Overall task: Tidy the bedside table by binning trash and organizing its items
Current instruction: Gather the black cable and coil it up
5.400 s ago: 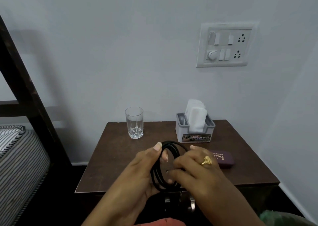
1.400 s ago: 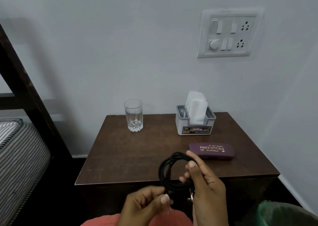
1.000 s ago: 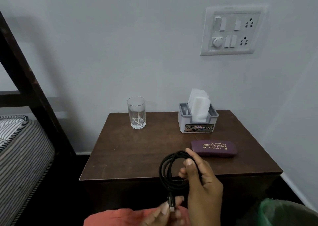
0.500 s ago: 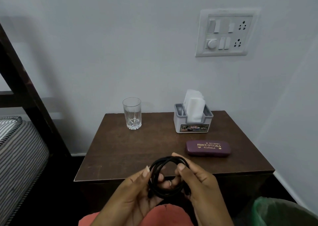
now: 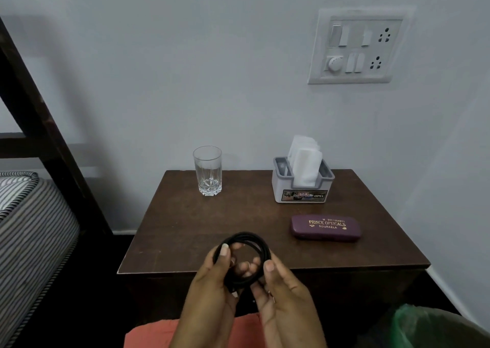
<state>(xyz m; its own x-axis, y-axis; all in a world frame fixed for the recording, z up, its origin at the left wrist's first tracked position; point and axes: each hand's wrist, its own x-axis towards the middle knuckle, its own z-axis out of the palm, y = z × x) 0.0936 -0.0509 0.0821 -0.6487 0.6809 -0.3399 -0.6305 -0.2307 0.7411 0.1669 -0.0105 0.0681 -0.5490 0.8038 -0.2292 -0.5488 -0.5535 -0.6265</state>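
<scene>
A coiled black cable (image 5: 248, 239) is held upright between my left hand (image 5: 212, 292) and my right hand (image 5: 281, 297), just over the front edge of the dark wooden bedside table (image 5: 185, 231). Both hands grip the coil's sides with thumbs on its rim. On the table stand an empty clear glass (image 5: 208, 170) at the back left and a grey tissue holder (image 5: 302, 186) with white tissues at the back right. A purple spectacle case (image 5: 325, 227) lies in front of the holder.
A bin lined with a green bag (image 5: 434, 329) sits at the bottom right. A striped mattress (image 5: 29, 231) and dark bed frame (image 5: 42, 124) stand on the left. A white switchboard (image 5: 356, 46) is on the wall above the table.
The loose end held low by my left hand has been gathered into the coil. Both hands now hold the coil, slightly higher and nearer the table's front edge.
</scene>
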